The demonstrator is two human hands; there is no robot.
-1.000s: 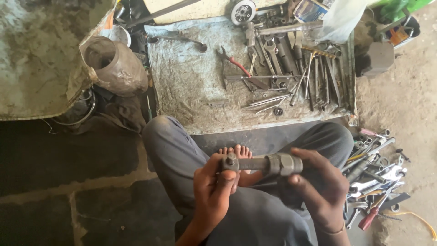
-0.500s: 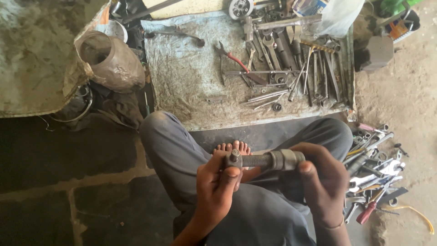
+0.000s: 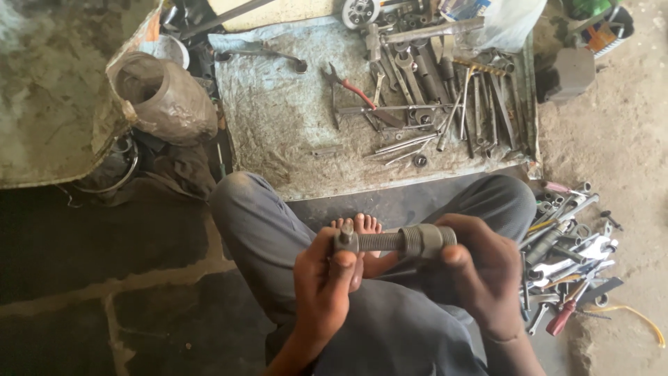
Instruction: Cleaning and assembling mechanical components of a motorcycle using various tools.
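Hands gripping opposite ends of a horizontal threaded bolt.

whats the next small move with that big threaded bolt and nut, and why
Probably turn the nut a little further along the threaded bolt with the right hand, while the left hand holds the bolt's head end steady. The bolt lies level between both hands over the lap, the right hand wraps the nut, and bare thread shows between nut and head.
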